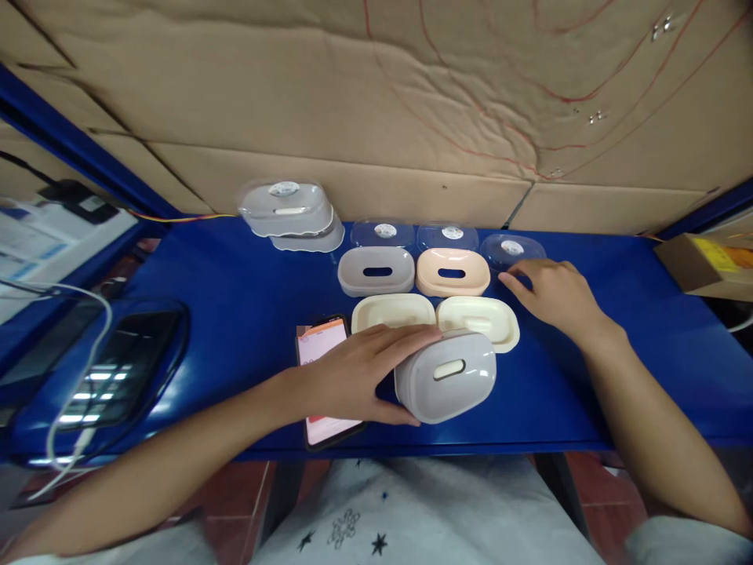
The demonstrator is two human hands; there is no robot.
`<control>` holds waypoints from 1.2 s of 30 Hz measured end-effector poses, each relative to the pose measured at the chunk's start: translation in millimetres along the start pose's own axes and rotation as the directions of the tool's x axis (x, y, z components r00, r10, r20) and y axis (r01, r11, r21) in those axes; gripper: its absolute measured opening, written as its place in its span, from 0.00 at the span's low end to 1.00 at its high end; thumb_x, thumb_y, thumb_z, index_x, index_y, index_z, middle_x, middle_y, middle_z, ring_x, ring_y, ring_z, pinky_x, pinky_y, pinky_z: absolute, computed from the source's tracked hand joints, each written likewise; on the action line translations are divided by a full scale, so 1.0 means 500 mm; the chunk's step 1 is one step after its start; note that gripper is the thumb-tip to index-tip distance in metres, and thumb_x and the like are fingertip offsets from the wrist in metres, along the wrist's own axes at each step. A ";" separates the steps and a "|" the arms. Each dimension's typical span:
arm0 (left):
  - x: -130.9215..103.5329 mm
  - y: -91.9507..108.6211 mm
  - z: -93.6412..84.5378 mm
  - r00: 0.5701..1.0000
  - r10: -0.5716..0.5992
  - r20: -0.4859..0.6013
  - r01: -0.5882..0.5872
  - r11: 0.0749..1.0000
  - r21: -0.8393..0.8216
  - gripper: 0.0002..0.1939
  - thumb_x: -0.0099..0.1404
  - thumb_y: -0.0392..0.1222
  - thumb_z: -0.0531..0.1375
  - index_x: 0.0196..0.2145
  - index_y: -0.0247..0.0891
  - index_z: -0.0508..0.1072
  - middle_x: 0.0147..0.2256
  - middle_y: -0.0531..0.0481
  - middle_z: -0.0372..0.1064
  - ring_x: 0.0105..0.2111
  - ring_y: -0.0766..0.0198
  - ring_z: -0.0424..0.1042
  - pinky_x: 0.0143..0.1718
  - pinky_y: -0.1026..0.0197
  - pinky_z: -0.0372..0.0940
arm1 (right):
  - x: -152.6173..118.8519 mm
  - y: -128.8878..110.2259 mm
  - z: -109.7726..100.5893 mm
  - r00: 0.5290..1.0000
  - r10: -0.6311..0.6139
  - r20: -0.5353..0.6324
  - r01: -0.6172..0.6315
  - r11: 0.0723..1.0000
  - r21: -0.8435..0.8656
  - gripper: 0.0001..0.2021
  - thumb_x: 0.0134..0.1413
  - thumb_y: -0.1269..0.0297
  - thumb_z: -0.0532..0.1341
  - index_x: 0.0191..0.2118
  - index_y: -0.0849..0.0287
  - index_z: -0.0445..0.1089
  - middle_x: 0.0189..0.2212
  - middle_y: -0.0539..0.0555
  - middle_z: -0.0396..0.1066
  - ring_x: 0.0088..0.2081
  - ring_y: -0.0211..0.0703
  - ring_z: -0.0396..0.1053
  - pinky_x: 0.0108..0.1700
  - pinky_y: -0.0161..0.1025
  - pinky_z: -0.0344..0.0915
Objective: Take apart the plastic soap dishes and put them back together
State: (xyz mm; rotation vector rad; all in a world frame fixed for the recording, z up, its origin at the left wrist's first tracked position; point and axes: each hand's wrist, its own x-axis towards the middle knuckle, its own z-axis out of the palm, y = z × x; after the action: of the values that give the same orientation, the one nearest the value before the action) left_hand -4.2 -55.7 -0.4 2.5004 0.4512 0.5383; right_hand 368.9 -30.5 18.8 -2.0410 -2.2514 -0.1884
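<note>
My left hand (370,369) grips a grey oval soap box (464,396) with a slot in its top, tilted near the table's front edge. Something cream-coloured shows through the slot. At the right, my right hand (556,302) has its thumb and fingers closed at the near edge of a clear plastic lid (512,249) with a round sticker. Between the hands lie two cream trays (391,307) (500,320). Behind them sit a grey slotted piece (377,259) and a peach slotted piece (452,261).
Two more clear lids (365,233) (435,235) lie along the cardboard wall (329,102). Stacked grey boxes (288,205) stand at the back left. A phone (326,337) lies under my left forearm. Cables and a dark device (121,369) are at the left, a carton (700,267) at the right.
</note>
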 end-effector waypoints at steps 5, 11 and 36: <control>0.001 0.002 -0.001 0.999 -0.029 -0.015 0.028 0.998 -0.059 0.62 0.59 0.60 0.77 0.78 0.53 0.45 0.72 0.39 0.62 0.69 0.39 0.67 0.71 0.40 0.62 | 0.006 -0.004 0.005 0.989 0.013 -0.147 0.006 0.992 0.127 0.20 0.75 0.51 0.52 0.48 0.56 0.78 0.47 0.62 0.83 0.48 0.61 0.80 0.49 0.53 0.71; 0.006 0.006 -0.012 0.986 -0.136 -0.096 0.116 0.975 -0.190 0.60 0.55 0.61 0.79 0.76 0.52 0.53 0.71 0.40 0.65 0.67 0.39 0.70 0.68 0.40 0.66 | -0.036 -0.063 -0.042 0.870 -0.308 -0.385 0.449 0.817 0.362 0.20 0.78 0.50 0.52 0.59 0.53 0.74 0.55 0.60 0.80 0.57 0.60 0.78 0.60 0.57 0.70; -0.004 -0.030 -0.006 0.974 -0.156 -0.166 0.084 0.923 -0.376 0.66 0.54 0.65 0.78 0.79 0.57 0.47 0.76 0.41 0.54 0.74 0.35 0.59 0.73 0.36 0.59 | -0.102 -0.174 -0.029 0.713 -0.648 -0.270 0.683 0.550 0.481 0.40 0.71 0.37 0.58 0.74 0.61 0.59 0.73 0.71 0.59 0.74 0.65 0.58 0.72 0.64 0.62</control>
State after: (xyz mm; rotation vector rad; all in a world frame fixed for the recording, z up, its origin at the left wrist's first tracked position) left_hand -10.3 -43.1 -7.3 2.0570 0.5218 0.7464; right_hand 287.1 -91.4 22.9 -0.8082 -2.5241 0.3251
